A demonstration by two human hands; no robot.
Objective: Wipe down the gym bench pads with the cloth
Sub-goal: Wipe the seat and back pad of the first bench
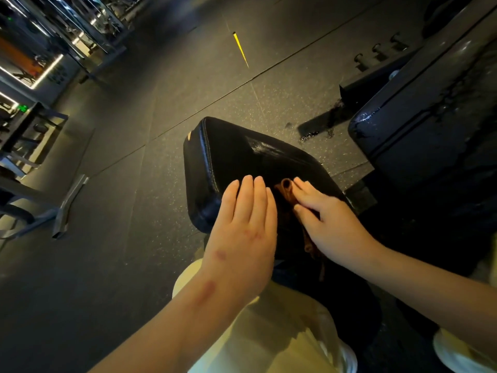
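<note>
A black bench pad (pixel 236 152) is seen at the centre of the frame, its top glossy. The left hand (pixel 243 232) is held flat with straight fingers close together over the pad's near left edge, and nothing is gripped by it. A brown cloth (pixel 286 189) is pressed onto the pad just right of centre by the extended fingers of the right hand (pixel 328 224). A second, streaked pad (pixel 430 130) is seen at the upper right, above the speckled floor (pixel 134 184).

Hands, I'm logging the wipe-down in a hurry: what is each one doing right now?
Left hand: open, fingers straight, over the bench pad.
Right hand: open, pressing the cloth onto the bench pad.
</note>
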